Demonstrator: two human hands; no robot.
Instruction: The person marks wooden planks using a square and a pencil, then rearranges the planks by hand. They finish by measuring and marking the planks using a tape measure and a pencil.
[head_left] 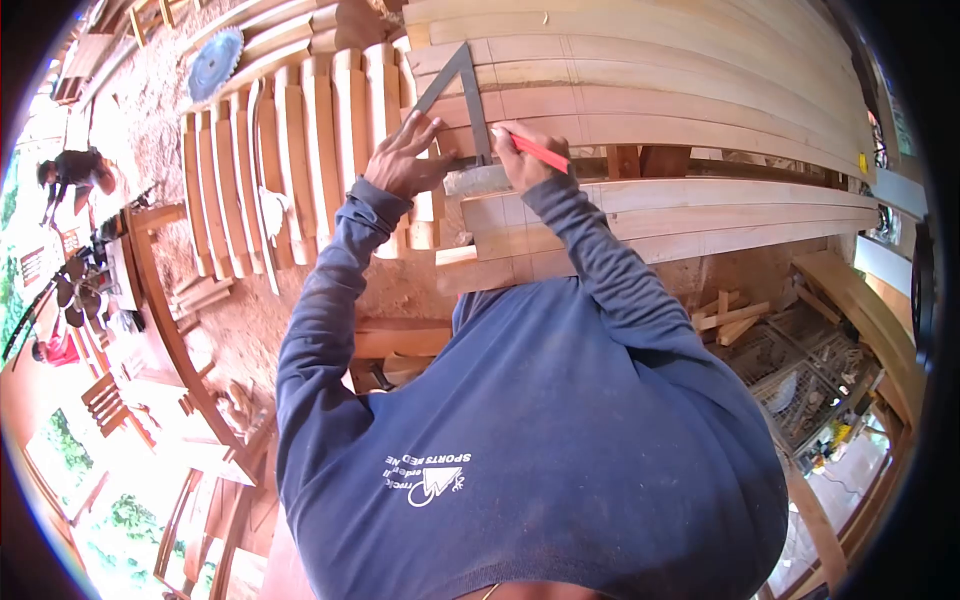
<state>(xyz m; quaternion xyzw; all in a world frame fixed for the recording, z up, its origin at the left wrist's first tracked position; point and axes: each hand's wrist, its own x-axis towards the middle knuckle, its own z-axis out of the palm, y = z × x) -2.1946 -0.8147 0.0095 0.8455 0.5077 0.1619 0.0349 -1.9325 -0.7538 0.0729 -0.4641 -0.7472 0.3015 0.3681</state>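
A dark triangular carpenter's square lies across pale wooden boards set side by side, with thin pencil lines across them. My left hand is at the square's near left corner, fingers spread and thumb along its near edge, holding it against the wood. In my right hand is a red pencil, closed in the fingers just right of the square's upright edge. Its tip is hidden by the fingers. Nearer my body lie more boards, also bearing cross lines.
Shaped wooden posts stand in a row to the left. A circular saw blade lies beyond them. A metal crate and wood offcuts sit at lower right. Another person bends over at far left.
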